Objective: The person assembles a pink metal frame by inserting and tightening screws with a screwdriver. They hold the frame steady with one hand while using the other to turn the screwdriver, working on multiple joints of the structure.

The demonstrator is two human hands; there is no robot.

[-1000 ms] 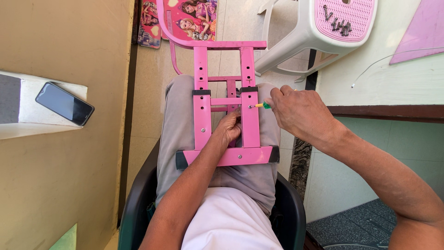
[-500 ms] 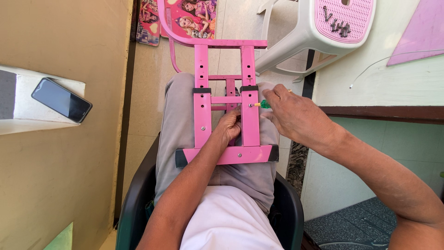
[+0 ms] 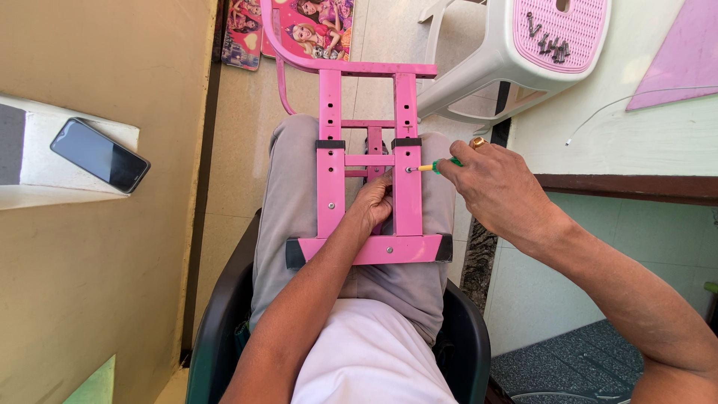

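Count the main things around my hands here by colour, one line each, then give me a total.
Pink: 1, metal frame
Green: 1, screwdriver
Black: 2, phone, chair
White: 1, stool
Total: 5

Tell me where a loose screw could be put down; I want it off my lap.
Bare spots: the white ledge beside the phone, and the stool's pink seat beside the screws. The lap is crowded: pink frame, left hand, right hand with screwdriver.
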